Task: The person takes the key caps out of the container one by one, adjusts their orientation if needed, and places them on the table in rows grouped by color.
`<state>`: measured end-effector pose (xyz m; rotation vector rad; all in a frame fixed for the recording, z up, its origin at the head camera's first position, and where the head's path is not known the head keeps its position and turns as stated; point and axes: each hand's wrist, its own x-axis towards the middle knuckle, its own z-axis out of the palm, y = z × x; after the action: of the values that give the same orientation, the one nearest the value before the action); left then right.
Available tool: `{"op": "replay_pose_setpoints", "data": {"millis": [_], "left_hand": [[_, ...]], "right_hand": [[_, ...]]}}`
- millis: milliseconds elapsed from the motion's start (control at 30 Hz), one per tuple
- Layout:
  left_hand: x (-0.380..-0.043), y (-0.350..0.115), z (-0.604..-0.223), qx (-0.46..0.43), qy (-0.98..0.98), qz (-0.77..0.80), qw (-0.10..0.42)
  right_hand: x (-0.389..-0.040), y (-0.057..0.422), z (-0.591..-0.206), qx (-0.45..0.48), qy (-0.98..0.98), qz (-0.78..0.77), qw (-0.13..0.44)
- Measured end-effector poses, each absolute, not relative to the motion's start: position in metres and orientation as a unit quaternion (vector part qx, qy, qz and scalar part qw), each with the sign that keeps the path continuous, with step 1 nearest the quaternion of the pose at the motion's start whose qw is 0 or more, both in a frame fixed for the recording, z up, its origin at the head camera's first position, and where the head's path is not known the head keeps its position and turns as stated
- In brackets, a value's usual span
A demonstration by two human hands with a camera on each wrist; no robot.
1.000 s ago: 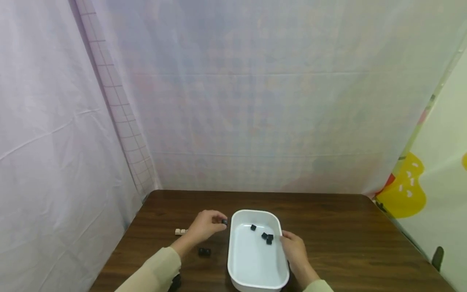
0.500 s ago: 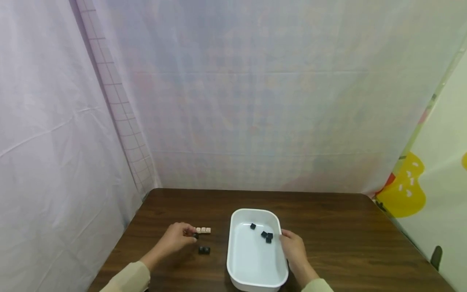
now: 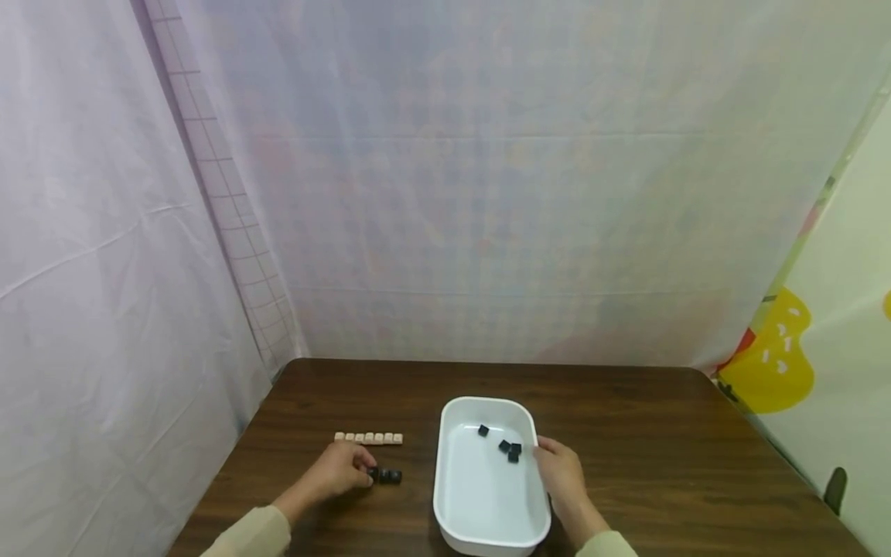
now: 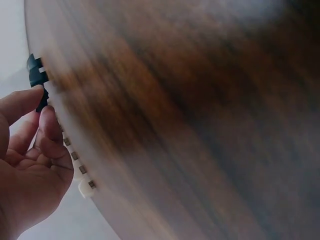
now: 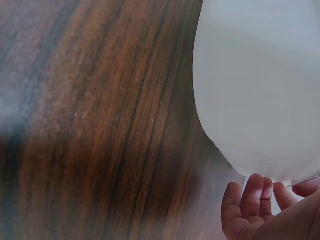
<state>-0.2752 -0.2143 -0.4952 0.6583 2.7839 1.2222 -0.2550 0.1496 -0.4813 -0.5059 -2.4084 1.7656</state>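
Note:
My left hand (image 3: pixel 337 469) pinches a black keycap (image 4: pixel 42 102) between thumb and fingers. It sets the keycap at the left end of a short row, against two other black keycaps (image 3: pixel 390 476). Just behind the hand runs a straight row of beige keycaps (image 3: pixel 374 439) on the table. On the right, my right hand (image 3: pixel 561 473) grips the side of a white rectangular tray (image 3: pixel 487 507), thumb at the rim and fingers against the outer wall. Several loose black keycaps (image 3: pixel 513 452) lie inside toward the tray's far end.
The dark wood-grain table (image 3: pixel 640 441) carries everything. Pale cloth (image 3: pixel 501 232) hangs behind its back edge, and a white curtain (image 3: pixel 118 271) hangs at the left. A patterned sheet (image 3: pixel 845 433) is at the right.
My left hand has moved from beside the tray, leftward and toward me, bringing the black keycap to the black row. The beige row is now uncovered. The right hand and tray stay put.

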Motion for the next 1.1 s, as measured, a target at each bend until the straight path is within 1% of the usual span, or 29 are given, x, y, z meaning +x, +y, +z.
{"op": "replay_pose_setpoints", "data": {"millis": [200, 500, 700, 833, 967, 1100], "left_hand": [[-0.275, -0.213, -0.497, 0.203, 0.899, 0.389, 0.021], [-0.275, -0.215, -0.498, 0.211, 0.891, 0.400, 0.030], [-0.280, -0.208, -0.484, 0.198, 0.899, 0.391, 0.011], [-0.286, -0.187, -0.469, 0.204, 0.899, 0.386, -0.014], [-0.294, -0.154, -0.456, 0.231, 0.891, 0.391, -0.036], [-0.298, -0.111, -0.444, 0.238, 0.887, 0.396, -0.031]], "right_hand": [[-0.255, 0.149, -0.480, -0.158, -0.796, 0.582, 0.058], [-0.255, 0.148, -0.482, -0.161, -0.797, 0.580, 0.049], [-0.256, 0.149, -0.481, -0.156, -0.797, 0.580, 0.055], [-0.256, 0.150, -0.482, -0.153, -0.796, 0.583, 0.060], [-0.255, 0.151, -0.483, -0.150, -0.792, 0.588, 0.063], [-0.255, 0.150, -0.485, -0.147, -0.789, 0.593, 0.065]]}}
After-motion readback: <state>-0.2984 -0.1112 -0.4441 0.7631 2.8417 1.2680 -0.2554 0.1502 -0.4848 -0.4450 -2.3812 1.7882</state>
